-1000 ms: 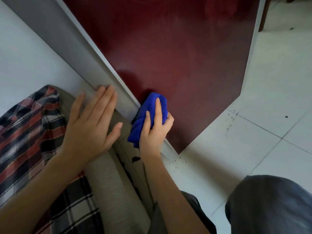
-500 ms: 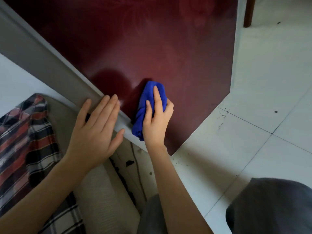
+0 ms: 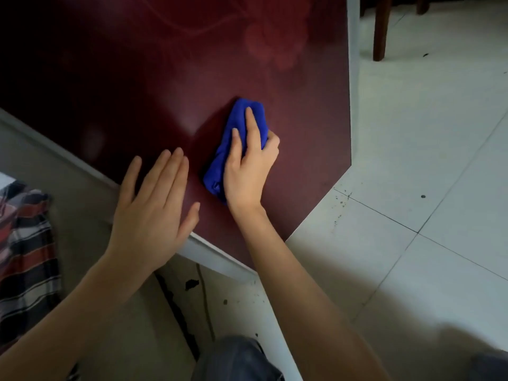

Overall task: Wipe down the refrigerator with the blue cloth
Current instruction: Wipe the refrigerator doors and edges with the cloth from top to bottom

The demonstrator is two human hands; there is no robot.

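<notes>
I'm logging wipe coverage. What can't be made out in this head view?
All in the head view:
- Refrigerator door: top cut off by the frame's upper edge; its left part lost in shadow.
- Door surface beneath the blue cloth, right hand and left hand: covered.
- Wiped versus unwiped areas: no streaks discernible, only glare.
</notes>
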